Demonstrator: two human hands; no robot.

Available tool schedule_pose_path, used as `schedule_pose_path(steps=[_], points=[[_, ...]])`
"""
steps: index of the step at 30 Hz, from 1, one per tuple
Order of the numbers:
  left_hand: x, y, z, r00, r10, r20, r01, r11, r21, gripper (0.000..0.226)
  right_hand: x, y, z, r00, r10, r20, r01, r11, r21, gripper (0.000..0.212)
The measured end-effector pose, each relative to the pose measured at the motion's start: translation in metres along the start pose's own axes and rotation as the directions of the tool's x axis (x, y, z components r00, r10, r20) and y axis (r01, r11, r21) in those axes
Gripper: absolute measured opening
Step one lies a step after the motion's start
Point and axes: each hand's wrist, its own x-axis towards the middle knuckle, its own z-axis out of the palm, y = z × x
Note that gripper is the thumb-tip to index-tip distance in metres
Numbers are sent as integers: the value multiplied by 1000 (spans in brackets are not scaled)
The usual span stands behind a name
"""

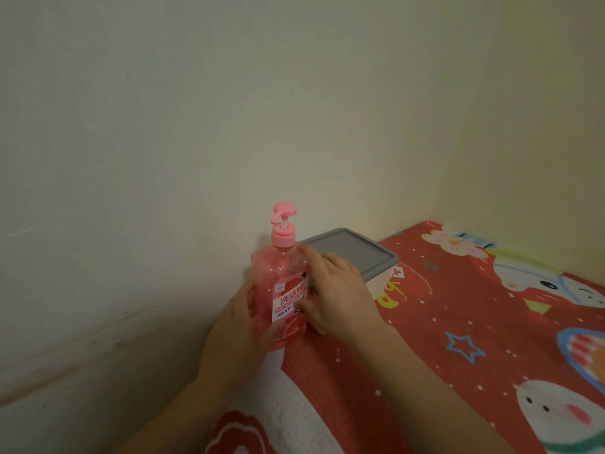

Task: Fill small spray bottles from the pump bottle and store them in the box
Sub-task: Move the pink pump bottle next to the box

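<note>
A pink pump bottle point(284, 280) stands upright at the left edge of a bed covered with a red cartoon-print cloth point(474, 339), close to the pale wall point(196, 126). The left hand point(234, 335) curls around the bottle's lower left side, gripping it, while the right hand point(337, 294) wraps the right side, its forefinger stretched up toward the bottle's shoulder. Just behind the right hand, a box with a grey lid point(355, 252) sits closed near the bed's far left corner.

I see dim, warm-greenish light, brighter on the right wall point(523, 109); soft shadow left of the pump bottle point(281, 283); pic soft, edges bent by wide-angle.
</note>
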Motion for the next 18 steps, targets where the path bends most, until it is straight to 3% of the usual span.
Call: schedule_pose_path(steps=[6,13,18], points=[[18,-15,1,999,-47,8,47,999,-7,80,16,1,14,999,-32,10,32,999,22,90],[30,-12,-2,1000,4,-19,-1,978,209,71,35,0,27,998,-63,3,62,997,49,88],[38,-13,-5,1000,-14,3,13,979,203,67,45,0,34,998,-67,0,67,996,66,90]])
